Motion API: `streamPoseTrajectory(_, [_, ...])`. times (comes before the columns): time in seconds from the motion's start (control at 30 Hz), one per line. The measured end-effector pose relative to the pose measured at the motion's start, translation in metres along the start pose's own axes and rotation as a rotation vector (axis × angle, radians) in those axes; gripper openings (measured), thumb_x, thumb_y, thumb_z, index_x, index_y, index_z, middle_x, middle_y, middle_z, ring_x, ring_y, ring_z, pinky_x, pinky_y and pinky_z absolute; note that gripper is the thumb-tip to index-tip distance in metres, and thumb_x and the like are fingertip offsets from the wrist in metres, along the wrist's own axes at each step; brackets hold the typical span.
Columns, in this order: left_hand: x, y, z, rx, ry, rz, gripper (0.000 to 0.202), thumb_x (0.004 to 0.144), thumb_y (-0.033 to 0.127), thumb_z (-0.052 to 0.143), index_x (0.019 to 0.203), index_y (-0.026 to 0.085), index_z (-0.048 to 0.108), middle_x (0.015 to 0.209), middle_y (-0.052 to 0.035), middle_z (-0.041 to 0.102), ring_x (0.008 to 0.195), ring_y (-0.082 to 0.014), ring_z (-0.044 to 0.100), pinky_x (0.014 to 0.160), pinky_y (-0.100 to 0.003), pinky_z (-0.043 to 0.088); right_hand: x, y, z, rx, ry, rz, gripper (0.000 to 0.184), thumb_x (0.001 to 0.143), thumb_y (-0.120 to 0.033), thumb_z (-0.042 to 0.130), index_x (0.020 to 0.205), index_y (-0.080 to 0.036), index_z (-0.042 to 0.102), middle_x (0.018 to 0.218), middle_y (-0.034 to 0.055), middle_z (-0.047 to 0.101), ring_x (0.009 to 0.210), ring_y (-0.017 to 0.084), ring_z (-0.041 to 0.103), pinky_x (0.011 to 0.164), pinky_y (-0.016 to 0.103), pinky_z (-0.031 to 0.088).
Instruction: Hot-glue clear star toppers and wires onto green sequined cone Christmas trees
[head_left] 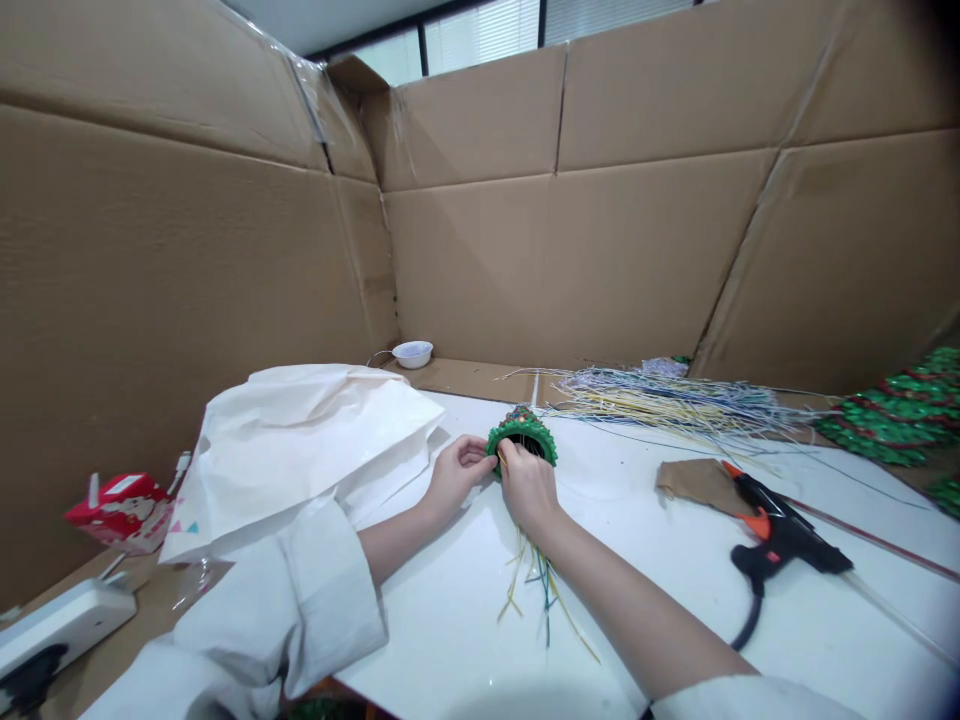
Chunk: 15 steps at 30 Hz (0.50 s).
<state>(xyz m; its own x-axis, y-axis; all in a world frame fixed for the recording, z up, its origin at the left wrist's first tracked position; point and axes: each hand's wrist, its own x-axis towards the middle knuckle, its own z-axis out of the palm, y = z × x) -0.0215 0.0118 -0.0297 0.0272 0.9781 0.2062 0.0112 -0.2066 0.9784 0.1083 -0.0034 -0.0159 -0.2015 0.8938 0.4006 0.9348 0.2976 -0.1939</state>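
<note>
A small green, beaded Christmas tree decoration (pixel 531 418) lies on its side on the white table, its dark hollow base turned towards me. My left hand (pixel 456 472) is at the left of the base, with thumb and fingers closed on the rim. Closed at the mouth of the base, my right hand (pixel 531 490) pinches thin wire; a bit of yellow shows by its fingertips. Several yellow, green and blue wires (pixel 547 590) trail over the table below that hand. The inside of the decoration is mostly dark and partly covered by my right hand.
A black glue gun (pixel 784 535) lies right, by a brown scrap (pixel 699 487). Behind is a heap of coloured wires (pixel 675 398). Larger green trees (pixel 900 410) stand far right. White paper (pixel 300 440), a red box (pixel 124 510) and a power strip (pixel 67 625) are left.
</note>
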Motion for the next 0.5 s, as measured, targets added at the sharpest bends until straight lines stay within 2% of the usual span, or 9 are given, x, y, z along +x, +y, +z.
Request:
streamPoseTrajectory(0.2, [0.0001,0.0041,0.0007,-0.018,-0.018,-0.051,0.031,0.060,0.031,0.075,0.080,0.014,0.059,0.071,-0.0006,0.061,0.065,-0.0113,0.058,0.063,-0.024,0.046,-0.0003,-0.0005,-0.0026,-0.004,-0.024,0.013,0.018,0.091,-0.018,0.041,0.099,-0.019,0.056,0.093,0.0050,0.067,0.076,0.018,0.064,0.057,0.026,0.033])
streamPoseTrajectory(0.37, [-0.0005,0.0076,0.0017,-0.029,-0.086,-0.058,0.033,0.060,0.033,0.075,0.079,0.015,0.056,0.065,0.0023,0.057,0.055,-0.0085,0.052,0.053,-0.021,0.041,-0.0012,0.0030,-0.0023,0.058,-0.027,0.020,0.023,0.094,-0.021,0.034,0.099,-0.017,0.056,0.091,0.0058,0.067,0.078,0.018,0.064,0.061,0.026,0.035])
streamPoseTrajectory(0.5, [-0.0019,0.0092,0.0023,-0.036,-0.117,-0.051,0.036,0.059,0.036,0.075,0.077,0.016,0.052,0.066,0.0037,0.055,0.055,-0.0076,0.050,0.052,-0.020,0.040,-0.0028,0.0037,-0.0019,0.112,-0.018,0.011,0.023,0.094,-0.022,0.036,0.101,-0.017,0.057,0.091,0.0059,0.067,0.079,0.018,0.063,0.063,0.025,0.035])
